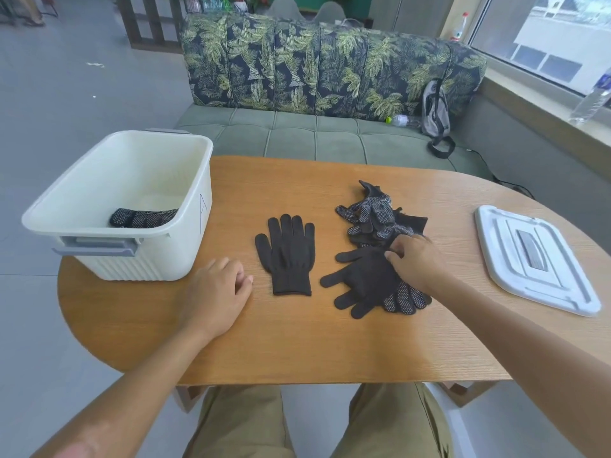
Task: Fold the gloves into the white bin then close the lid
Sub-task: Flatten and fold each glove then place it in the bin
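The task was only a little way along. One folded dotted glove bundle [142, 218] already lay on the floor of the white bin [195, 180], which stood open on the tabletop's [297, 342] left end, its near handle overhanging the rim. Nothing else was in the bin as far as the view showed.

Most of the work remained on the tabletop. A single black knit glove [287, 256] lay flat and unfolded near the middle, fingers pointing toward the far edge, cuff toward the person. To its right lay another glove [367, 282], spread flat with its fingers splayed toward the left and the near edge, partly covering dotted gloves under it. Beyond that, toward the far edge, sat a loose heap of dotted gloves [373, 219], their number impossible to count.

The right hand [415, 261] rested on that spread glove, its grip pinched together on the fabric near the cuff; whether it was lifting or only pressing could not be told. The left hand [218, 292] lay palm down on the bare wood between the bin and the flat glove, fingers loosely curled and holding nothing.

The white lid [535, 259] lay off the bin, top side up, at the tabletop's right end, well apart from the bin. So the folding of the remaining gloves, their placing in the bin, and the closing were all left to do.
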A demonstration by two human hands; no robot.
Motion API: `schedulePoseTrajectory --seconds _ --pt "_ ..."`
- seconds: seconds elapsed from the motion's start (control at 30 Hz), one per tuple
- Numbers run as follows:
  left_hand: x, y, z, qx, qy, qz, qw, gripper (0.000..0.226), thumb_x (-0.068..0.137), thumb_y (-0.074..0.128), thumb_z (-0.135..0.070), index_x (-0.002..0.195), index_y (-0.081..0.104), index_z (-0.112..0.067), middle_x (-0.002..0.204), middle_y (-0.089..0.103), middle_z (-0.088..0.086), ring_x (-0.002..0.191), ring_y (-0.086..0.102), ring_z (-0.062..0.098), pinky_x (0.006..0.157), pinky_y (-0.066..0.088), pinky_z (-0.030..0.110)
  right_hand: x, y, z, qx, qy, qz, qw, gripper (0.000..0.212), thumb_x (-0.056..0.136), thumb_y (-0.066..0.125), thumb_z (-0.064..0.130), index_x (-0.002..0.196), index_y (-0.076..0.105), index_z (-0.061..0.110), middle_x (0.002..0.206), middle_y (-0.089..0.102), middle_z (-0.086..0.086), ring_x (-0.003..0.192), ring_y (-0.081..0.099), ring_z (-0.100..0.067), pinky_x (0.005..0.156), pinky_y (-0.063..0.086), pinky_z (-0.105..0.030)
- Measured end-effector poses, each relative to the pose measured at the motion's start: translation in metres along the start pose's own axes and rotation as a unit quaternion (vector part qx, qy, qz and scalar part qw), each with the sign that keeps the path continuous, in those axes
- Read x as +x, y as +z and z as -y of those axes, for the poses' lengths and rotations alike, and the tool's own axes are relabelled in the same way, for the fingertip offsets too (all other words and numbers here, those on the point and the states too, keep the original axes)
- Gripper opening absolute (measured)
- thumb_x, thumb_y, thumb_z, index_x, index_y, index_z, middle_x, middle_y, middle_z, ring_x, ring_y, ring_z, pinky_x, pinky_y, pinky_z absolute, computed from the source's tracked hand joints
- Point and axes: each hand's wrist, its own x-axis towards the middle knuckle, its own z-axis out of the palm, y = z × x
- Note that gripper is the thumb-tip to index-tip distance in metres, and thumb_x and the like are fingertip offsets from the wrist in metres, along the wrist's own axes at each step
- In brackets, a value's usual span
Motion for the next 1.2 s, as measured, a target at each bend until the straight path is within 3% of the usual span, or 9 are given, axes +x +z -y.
schedulePoseTrajectory --seconds 0.17,0.33,0.4,0.53,0.7,0.9,1.07,1.2 --pt "0.000 0.000 0.000 0.005 -0.001 0.001 1.000 0.033 0.096 0.052 -0.039 0.069 0.039 -0.027 0.071 0.044 -0.012 0.072 0.044 0.011 0.064 0.044 0.033 0.004 -0.012 0.003 -0.028 -0.053 0.038 0.998 0.012 0.091 0.052 0.034 0.098 0.055 0.025 0.101 0.054 -0.002 0.106 0.046 -0.027 0.091 0.044 -0.042" --pt "0.000 0.000 0.000 0.003 0.002 -0.003 1.000 0.032 0.096 0.052 -0.039 0.070 0.039 -0.027 0.071 0.044 -0.012 0.071 0.044 0.011 0.063 0.044 0.033 0.006 -0.027 0.010 -0.130 -0.157 0.042 0.978 0.020 0.087 0.049 0.034 0.102 0.054 0.021 0.101 0.055 0.001 0.101 0.043 -0.022 0.090 0.042 -0.040" --pt "0.000 0.001 0.000 0.004 0.002 -0.003 1.000 0.032 0.096 0.052 -0.040 0.070 0.038 -0.028 0.071 0.043 -0.012 0.071 0.044 0.011 0.063 0.045 0.033 0.006 -0.032 0.013 -0.118 -0.179 0.061 0.975 0.015 0.085 0.049 0.031 0.097 0.048 0.024 0.096 0.056 0.004 0.099 0.044 -0.021 0.089 0.041 -0.039" --pt "0.000 0.001 0.001 0.003 -0.003 0.000 1.000 0.033 0.096 0.050 -0.041 0.069 0.037 -0.029 0.071 0.043 -0.012 0.071 0.044 0.011 0.062 0.046 0.035 0.009 -0.036 0.017 -0.126 -0.199 0.084 0.968 0.024 0.090 0.056 0.036 0.111 0.052 0.025 0.094 0.057 0.010 0.102 0.046 -0.017 0.093 0.040 -0.039" --pt "0.000 0.000 0.000 0.004 -0.001 0.000 1.000 0.033 0.096 0.051 -0.041 0.069 0.037 -0.029 0.071 0.043 -0.012 0.070 0.043 0.010 0.062 0.046 0.034 0.011 -0.041 0.024 -0.151 -0.242 0.030 0.958 0.016 0.087 0.065 0.039 0.095 0.061 0.026 0.092 0.053 0.008 0.099 0.048 -0.017 0.087 0.040 -0.034" --pt "0.001 0.000 0.000 0.001 0.006 -0.006 1.000 0.034 0.096 0.053 -0.039 0.068 0.038 -0.028 0.069 0.042 -0.012 0.068 0.042 0.008 0.060 0.043 0.031 0.016 -0.071 0.039 -0.016 -0.238 0.040 0.970 0.020 0.083 0.069 0.038 0.082 0.051 0.031 0.087 0.056 0.011 0.088 0.057 -0.018 0.078 0.051 -0.039" --pt "0.001 0.000 -0.001 0.001 0.007 -0.005 1.000 0.034 0.097 0.052 -0.039 0.068 0.039 -0.027 0.070 0.043 -0.012 0.069 0.043 0.009 0.062 0.044 0.031 0.020 -0.080 0.055 -0.019 -0.240 0.008 0.970 0.028 0.093 0.052 0.048 0.091 0.051 0.020 0.080 0.057 0.000 0.074 0.056 -0.023 0.070 0.051 -0.042" --pt "0.001 -0.001 -0.001 0.005 0.005 -0.003 1.000 0.034 0.097 0.051 -0.041 0.068 0.038 -0.028 0.070 0.043 -0.012 0.069 0.043 0.008 0.062 0.045 0.031 0.019 -0.076 0.060 -0.019 -0.216 0.067 0.974 0.030 0.093 0.055 0.052 0.099 0.051 0.022 0.081 0.057 0.006 0.074 0.057 -0.017 0.061 0.045 -0.032"
